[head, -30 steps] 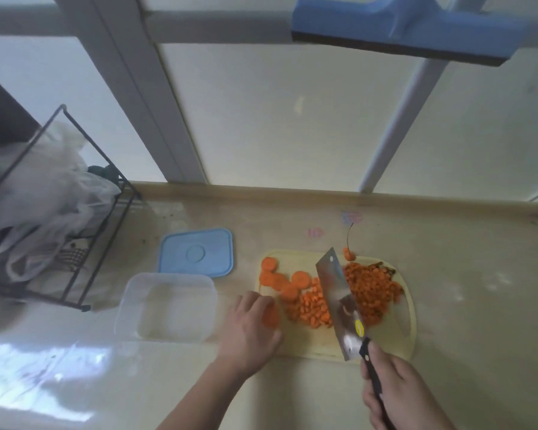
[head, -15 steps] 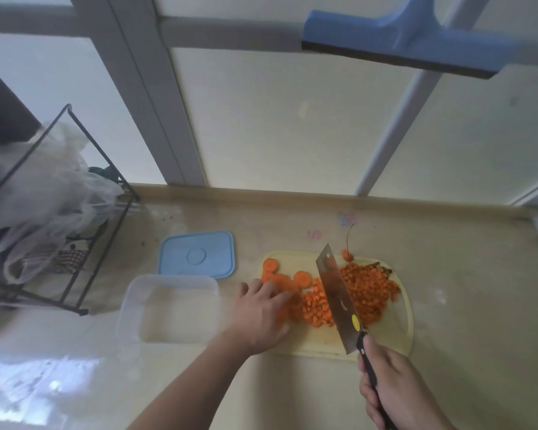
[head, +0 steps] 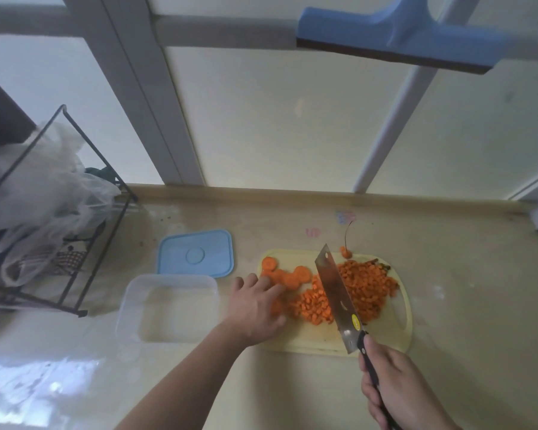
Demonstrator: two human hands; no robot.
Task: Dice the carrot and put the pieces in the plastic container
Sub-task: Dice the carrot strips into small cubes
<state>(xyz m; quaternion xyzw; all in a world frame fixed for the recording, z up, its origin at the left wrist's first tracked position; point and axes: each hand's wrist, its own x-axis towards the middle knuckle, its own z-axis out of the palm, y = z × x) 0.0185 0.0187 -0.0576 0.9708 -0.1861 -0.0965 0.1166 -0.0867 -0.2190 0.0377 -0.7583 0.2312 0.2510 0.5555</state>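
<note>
**Q:** Showing what, at the pale yellow plastic cutting board [head: 305,341]?

**A:** Diced orange carrot pieces [head: 359,288] heaped over the board's middle and right part, with uncut round carrot slices [head: 292,276] lying at its far left corner. The left hand [head: 257,304] rests palm down on the board's left edge, fingers extended and loosely spread, their tips touching the nearest slices; whether any slice is pinched under them cannot be told. The right hand [head: 398,387] is curled round the black handle of a broad steel cleaver [head: 337,297], near the board's front edge.

**Q:** How does the blade lie relative to the carrot?

**A:** Its length crosses the heap diagonally, tip pointing away from the person, dividing the dice into a smaller left portion and a larger right one. The slices sit left of the blade, between it and the left hand.

**Q:** And the receiving vessel?

**A:** A clear rectangular plastic container [head: 168,307] stands open just left of the board, beside the left wrist, with no carrot visible in it. Its light blue lid [head: 196,252] lies flat behind it. A black wire rack [head: 75,243] holding plastic bags stands at the far left of the beige counter [head: 466,293]
</note>
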